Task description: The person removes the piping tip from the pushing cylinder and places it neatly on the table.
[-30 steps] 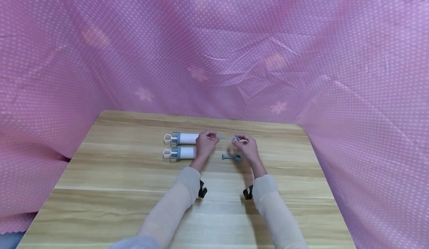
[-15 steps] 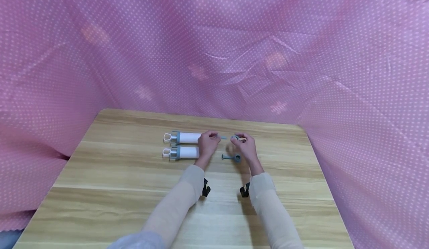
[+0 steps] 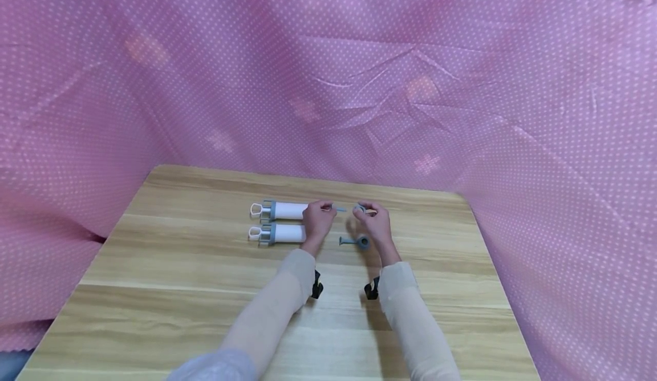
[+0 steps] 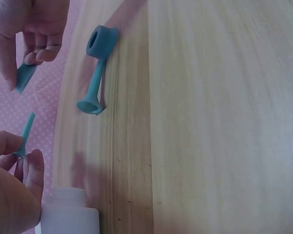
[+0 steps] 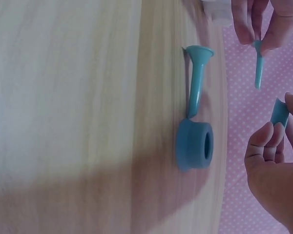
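Note:
My left hand (image 3: 318,221) pinches a thin teal nozzle (image 4: 27,127) by its flared base, the narrow tip pointing toward my right hand (image 3: 378,225). Thumb and fingers of that right hand hold a teal ring cap (image 5: 280,113) by its edge, a short gap away from the nozzle tip. Below the hands, a second teal nozzle (image 5: 197,80) with a wider flare lies on the table, its narrow end at a second ring cap (image 5: 186,146). Two white syringe-type barrels (image 3: 288,210) with teal collars and white loop handles lie left of my left hand, which partly covers them.
The wooden table (image 3: 195,312) runs back to a pink dotted cloth (image 3: 328,84) hanging behind and at both sides. One white barrel's stepped neck (image 4: 70,197) sits close beside the left hand. Black wrist mounts (image 3: 317,285) stick out inward from the sleeves.
Both hands keep their grips on the nozzle and the ring cap. The left hand has shifted slightly right and the right hand slightly left. The things on the table stay put.

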Available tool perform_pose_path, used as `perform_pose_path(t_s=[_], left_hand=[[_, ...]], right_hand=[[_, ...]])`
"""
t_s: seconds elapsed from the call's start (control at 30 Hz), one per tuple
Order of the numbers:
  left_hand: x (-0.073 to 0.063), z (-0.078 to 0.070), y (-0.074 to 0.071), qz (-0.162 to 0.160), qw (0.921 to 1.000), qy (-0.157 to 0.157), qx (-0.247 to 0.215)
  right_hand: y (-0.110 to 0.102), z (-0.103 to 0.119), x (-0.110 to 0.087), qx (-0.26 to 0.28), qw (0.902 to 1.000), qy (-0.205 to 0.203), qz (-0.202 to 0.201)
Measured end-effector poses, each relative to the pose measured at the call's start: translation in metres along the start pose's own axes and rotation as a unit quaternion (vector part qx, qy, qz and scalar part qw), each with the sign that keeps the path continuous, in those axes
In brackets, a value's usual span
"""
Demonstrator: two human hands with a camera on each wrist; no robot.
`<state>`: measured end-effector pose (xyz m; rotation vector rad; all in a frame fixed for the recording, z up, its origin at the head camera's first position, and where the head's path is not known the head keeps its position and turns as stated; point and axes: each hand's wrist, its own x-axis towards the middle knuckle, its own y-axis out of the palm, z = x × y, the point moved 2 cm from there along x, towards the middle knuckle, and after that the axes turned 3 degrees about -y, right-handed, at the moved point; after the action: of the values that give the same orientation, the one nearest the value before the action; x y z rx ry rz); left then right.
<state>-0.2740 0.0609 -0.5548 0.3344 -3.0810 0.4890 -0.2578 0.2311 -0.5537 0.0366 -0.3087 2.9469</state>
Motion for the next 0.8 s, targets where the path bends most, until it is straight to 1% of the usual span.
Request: perform_pose_path(t_s=[0.07, 0.1, 0.2, 0.33, 0.47, 0.6, 0.8], left_hand=[[0.001, -0.001, 0.002, 0.002, 0.9999, -0.003, 0.014], [0.000, -0.005, 0.002, 0.008, 0.9996, -0.014, 0.023], [0.003, -0.005, 0.005, 0.010, 0.9989, -0.019, 0.042], [0.008, -0.006, 0.005, 0.007, 0.9987, -0.026, 0.043], [0.014, -0.006, 0.003, 0.009, 0.9983, -0.030, 0.050], [0.019, -0.007, 0.002, 0.019, 0.9978, -0.030, 0.057], [0.025, -0.006, 0.002, 0.036, 0.9966, -0.032, 0.067]], right_hand=[[-0.001, -0.002, 0.001, -0.003, 1.0000, 0.000, -0.002], [-0.002, -0.003, 0.002, -0.003, 1.0000, 0.002, -0.003], [-0.003, -0.006, 0.004, -0.002, 1.0000, 0.006, -0.001], [-0.004, -0.008, 0.006, 0.000, 0.9999, 0.012, 0.000], [-0.004, -0.008, 0.008, -0.012, 0.9998, 0.016, -0.005], [-0.003, -0.008, 0.010, -0.025, 0.9995, 0.017, -0.012], [-0.002, -0.012, 0.014, -0.024, 0.9993, 0.026, -0.014]])
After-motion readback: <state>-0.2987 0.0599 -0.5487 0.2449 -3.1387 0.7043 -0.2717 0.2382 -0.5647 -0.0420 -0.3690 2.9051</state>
